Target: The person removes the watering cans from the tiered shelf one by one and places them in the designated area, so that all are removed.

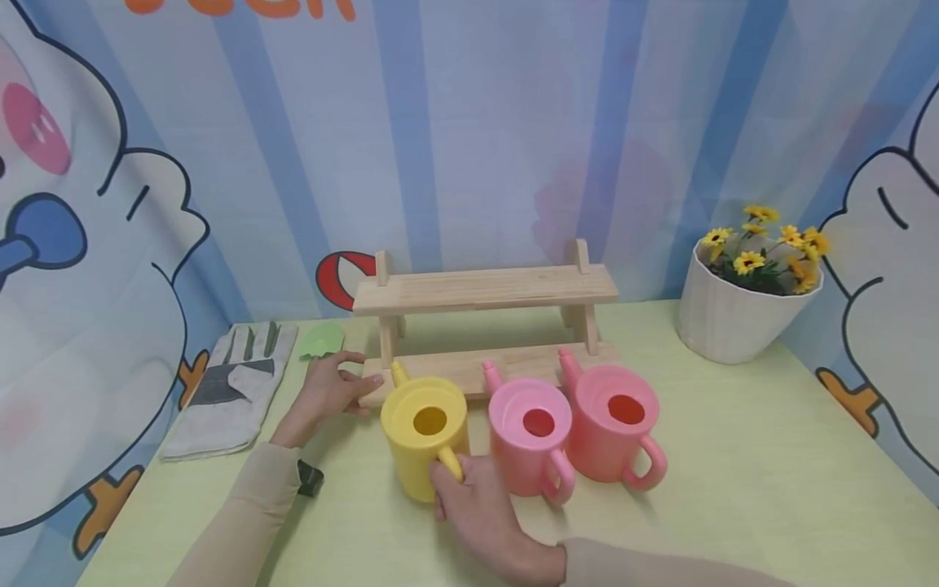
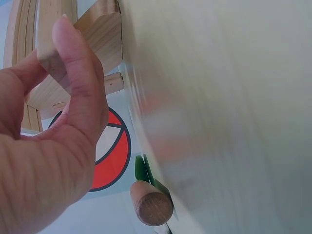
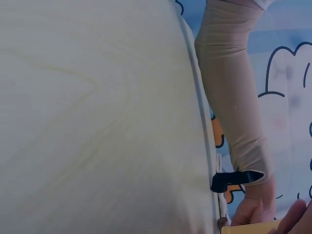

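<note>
Centre stage is a two-tier wooden shelf (image 1: 484, 287). My left hand (image 1: 333, 391) grips the left end of its lower board (image 2: 47, 36), thumb and fingers around the edge in the left wrist view. A yellow watering can (image 1: 414, 440) stands upright before that board, spout toward the shelf. My right hand (image 1: 480, 514) holds its handle from the near side. In the right wrist view only fingers (image 3: 294, 217) and a strip of yellow show at the bottom. To its right are a pink watering can (image 1: 524, 456) and a coral-pink watering can (image 1: 605, 440), both upright.
A folded work glove (image 1: 227, 391) lies at the left, near a light green object (image 1: 323, 338). The left wrist view shows a wooden handle end (image 2: 153, 207) with green behind it. A white pot (image 1: 726, 314) with yellow flowers stands back right, before the printed backdrop (image 1: 499, 122).
</note>
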Motion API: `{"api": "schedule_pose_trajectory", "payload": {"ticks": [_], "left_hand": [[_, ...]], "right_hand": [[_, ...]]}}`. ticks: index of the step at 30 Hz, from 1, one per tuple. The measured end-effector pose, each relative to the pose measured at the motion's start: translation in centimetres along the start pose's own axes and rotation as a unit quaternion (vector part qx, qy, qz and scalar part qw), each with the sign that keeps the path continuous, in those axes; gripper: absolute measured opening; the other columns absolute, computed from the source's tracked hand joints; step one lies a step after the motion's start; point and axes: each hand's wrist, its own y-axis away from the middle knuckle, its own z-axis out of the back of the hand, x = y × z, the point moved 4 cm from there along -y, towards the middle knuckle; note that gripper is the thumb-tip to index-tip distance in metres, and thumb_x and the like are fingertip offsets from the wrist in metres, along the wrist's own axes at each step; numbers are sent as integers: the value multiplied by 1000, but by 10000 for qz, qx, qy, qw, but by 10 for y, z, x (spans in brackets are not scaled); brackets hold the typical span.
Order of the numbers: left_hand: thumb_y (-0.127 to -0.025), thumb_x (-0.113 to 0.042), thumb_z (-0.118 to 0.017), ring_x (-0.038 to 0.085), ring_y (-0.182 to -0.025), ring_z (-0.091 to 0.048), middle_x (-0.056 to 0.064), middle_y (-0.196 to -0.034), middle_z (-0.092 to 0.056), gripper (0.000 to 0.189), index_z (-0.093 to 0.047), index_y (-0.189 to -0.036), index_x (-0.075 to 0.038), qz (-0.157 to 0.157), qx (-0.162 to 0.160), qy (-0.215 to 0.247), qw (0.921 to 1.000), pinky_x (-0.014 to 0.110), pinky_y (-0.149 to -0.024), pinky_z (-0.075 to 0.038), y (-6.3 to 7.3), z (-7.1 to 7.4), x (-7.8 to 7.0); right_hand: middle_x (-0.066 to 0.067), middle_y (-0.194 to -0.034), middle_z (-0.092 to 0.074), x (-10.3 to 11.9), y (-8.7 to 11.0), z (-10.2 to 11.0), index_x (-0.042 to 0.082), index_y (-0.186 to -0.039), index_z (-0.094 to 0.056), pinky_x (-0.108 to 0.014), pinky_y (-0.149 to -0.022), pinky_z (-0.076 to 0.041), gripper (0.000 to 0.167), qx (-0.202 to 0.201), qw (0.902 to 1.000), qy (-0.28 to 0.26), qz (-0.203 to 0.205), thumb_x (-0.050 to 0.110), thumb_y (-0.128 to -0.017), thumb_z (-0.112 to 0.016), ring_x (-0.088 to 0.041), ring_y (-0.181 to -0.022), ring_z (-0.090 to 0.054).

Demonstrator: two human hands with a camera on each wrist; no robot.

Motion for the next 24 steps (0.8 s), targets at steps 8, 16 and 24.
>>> {"api": "schedule_pose_trajectory", "payload": {"ticks": [8, 16, 24], "left_hand": [[-103, -26, -79, 15, -62, -77, 26, -122, -73, 69, -46, -158, 1, -59, 35, 20, 10000, 30, -72, -67, 2, 1, -1], [-103, -27, -79, 16, -62, -77, 27, -123, -73, 70, -45, -158, 1, -119, 54, -6, 9999, 30, -74, -67, 1, 1, -2], [-103, -26, -78, 16, -62, -77, 26, -122, -73, 70, -45, -158, 2, -114, 52, 19, 9999, 31, -74, -67, 2, 1, -1]], "right_hand": [[0, -58, -59, -9, 0, -2, -9, -76, -66, -16, -47, -30, 36, -79, 9995, -89, -278, 16, -102, -64, -7, -51, -47], [-2, -57, -60, -16, -2, -3, -9, -74, -65, -16, -47, -30, 37, -85, 9996, -49, -274, 15, -102, -64, -7, -51, -47], [2, -58, -57, -18, -1, -5, -11, -76, -67, -16, -49, -31, 40, 20, 9991, -10, -433, 17, -105, -63, -9, -54, -47]]}}
